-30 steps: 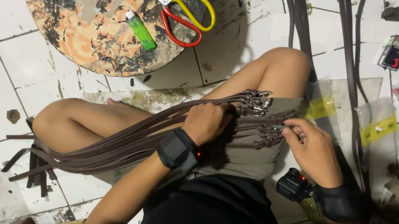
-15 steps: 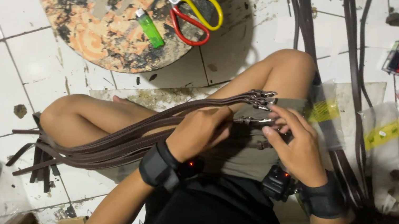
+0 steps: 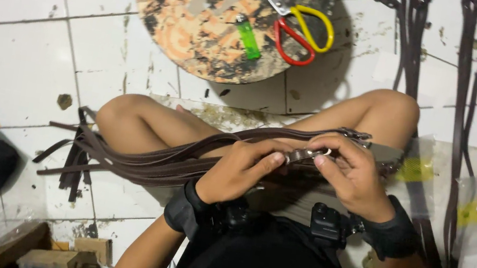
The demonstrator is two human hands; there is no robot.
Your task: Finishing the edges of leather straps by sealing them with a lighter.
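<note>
Person seated on tiled floor, bundle of brown leather straps (image 3: 139,160) draped across lap. Left hand (image 3: 242,170) closed round the bundle near its metal-fitted end; right hand (image 3: 353,177) pinches a small metal ring (image 3: 305,155) betw. thumb & fingers. Straps look limp, light, prob. slip-prone as a bunch: grip close to hardware. Scissors (image 3: 297,25) & green lighter (image 3: 247,38) lie on round board (image 3: 186,23), well apart
</note>
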